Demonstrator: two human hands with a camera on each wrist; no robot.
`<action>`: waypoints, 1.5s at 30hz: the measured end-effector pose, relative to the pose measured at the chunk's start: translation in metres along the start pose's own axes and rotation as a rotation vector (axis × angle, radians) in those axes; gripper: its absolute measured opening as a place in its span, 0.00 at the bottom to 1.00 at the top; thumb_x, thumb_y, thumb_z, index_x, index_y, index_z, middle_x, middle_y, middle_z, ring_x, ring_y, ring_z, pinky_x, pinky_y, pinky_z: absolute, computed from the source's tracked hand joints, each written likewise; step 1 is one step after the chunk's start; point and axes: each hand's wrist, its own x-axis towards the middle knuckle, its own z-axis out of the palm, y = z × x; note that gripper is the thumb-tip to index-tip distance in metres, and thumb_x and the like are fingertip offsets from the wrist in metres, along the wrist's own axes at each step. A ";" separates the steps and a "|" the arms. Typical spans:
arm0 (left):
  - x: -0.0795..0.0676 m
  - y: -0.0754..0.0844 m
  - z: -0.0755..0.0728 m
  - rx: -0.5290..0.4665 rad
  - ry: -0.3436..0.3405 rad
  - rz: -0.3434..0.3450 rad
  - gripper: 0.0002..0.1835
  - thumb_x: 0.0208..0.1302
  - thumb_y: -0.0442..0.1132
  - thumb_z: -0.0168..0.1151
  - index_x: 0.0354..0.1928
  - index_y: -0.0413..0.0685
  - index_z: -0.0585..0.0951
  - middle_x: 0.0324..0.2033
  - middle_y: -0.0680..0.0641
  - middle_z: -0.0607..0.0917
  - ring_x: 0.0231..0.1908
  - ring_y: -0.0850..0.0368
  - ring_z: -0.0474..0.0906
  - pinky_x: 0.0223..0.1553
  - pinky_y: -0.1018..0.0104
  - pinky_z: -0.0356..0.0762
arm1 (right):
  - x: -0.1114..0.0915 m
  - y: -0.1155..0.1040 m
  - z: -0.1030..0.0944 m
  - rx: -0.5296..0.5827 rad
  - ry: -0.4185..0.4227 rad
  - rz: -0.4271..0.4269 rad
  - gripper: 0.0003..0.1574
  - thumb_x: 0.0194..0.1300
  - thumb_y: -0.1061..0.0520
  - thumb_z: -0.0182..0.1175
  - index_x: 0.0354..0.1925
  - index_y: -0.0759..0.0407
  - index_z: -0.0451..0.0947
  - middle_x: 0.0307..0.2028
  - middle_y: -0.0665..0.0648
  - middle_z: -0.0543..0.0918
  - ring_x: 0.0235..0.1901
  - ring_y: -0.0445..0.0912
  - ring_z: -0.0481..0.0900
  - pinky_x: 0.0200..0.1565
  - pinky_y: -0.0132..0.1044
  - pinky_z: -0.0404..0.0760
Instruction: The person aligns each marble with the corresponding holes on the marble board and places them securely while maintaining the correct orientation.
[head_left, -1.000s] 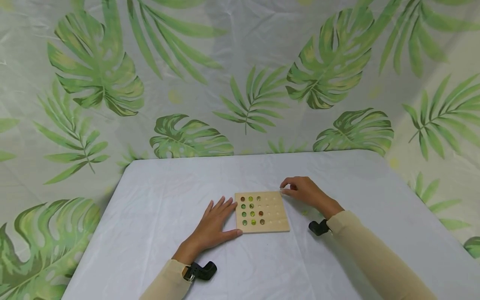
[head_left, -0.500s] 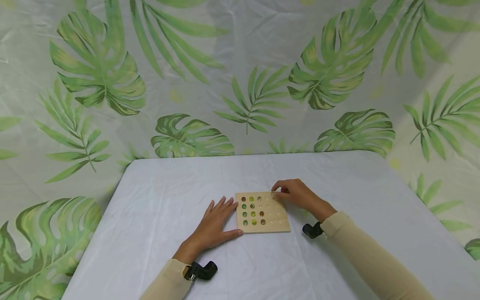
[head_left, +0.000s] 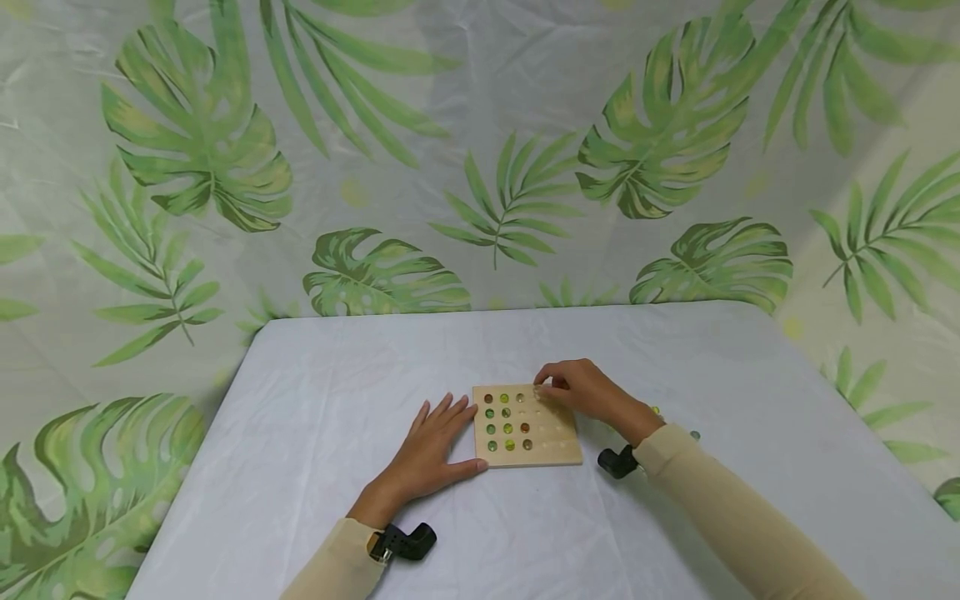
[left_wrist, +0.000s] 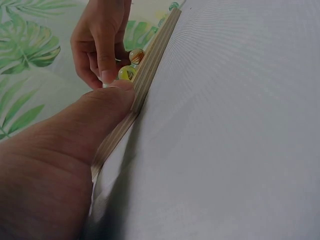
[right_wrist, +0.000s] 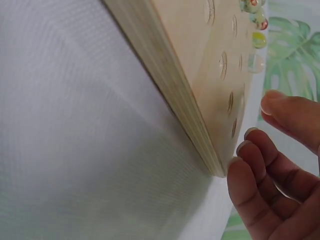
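Note:
A light wooden board [head_left: 558, 429] with rows of round hollows lies on the table. Coloured glass marbles [head_left: 507, 428] fill most of its left three columns. My left hand [head_left: 427, 454] is spread flat at the board's left side, its thumb at the near left corner. Over the far edge, my right hand [head_left: 588, 390] has thumb and index fingertips together at the fourth column, pinching a small clear marble [head_left: 537, 389]. In the right wrist view that marble is hidden, and the other fingers [right_wrist: 250, 165] curve beside the board's edge.
A white cloth [head_left: 337, 375] covers the table. Beyond my right forearm lie a yellow marble [head_left: 656, 410] and a green marble [head_left: 695, 435]. A leaf-patterned curtain [head_left: 495, 167] hangs behind the table. Each wrist carries a black camera [head_left: 617, 461].
My right hand has moved left, from the board's far right corner to the fourth column. Two marbles now show beyond the right forearm. My left hand stays in place.

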 end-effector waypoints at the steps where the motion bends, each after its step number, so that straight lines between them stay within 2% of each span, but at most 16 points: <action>1: 0.000 0.000 0.000 0.000 -0.003 -0.001 0.46 0.59 0.69 0.58 0.73 0.51 0.61 0.73 0.49 0.59 0.74 0.50 0.46 0.71 0.46 0.36 | 0.000 0.000 0.000 -0.001 -0.001 -0.003 0.08 0.65 0.55 0.64 0.43 0.52 0.84 0.22 0.48 0.74 0.22 0.41 0.66 0.26 0.34 0.67; 8: 0.001 0.000 0.001 -0.007 -0.008 -0.001 0.46 0.59 0.68 0.58 0.73 0.51 0.61 0.73 0.48 0.59 0.74 0.49 0.45 0.71 0.46 0.36 | 0.001 0.000 0.003 0.011 -0.020 0.018 0.08 0.65 0.54 0.64 0.42 0.52 0.84 0.23 0.49 0.75 0.23 0.42 0.68 0.27 0.34 0.69; 20: 0.000 0.001 0.000 -0.009 -0.008 -0.014 0.47 0.58 0.69 0.58 0.73 0.52 0.61 0.73 0.48 0.59 0.74 0.49 0.45 0.71 0.47 0.36 | 0.002 -0.001 0.002 0.008 -0.063 0.001 0.08 0.65 0.53 0.63 0.42 0.52 0.85 0.21 0.47 0.75 0.21 0.41 0.65 0.26 0.34 0.67; 45: 0.000 0.001 0.000 -0.006 0.007 0.004 0.46 0.59 0.68 0.58 0.73 0.50 0.62 0.73 0.47 0.59 0.74 0.48 0.46 0.71 0.45 0.37 | 0.001 0.000 0.001 0.024 -0.072 -0.013 0.08 0.66 0.53 0.62 0.42 0.51 0.84 0.22 0.48 0.77 0.21 0.41 0.66 0.26 0.34 0.68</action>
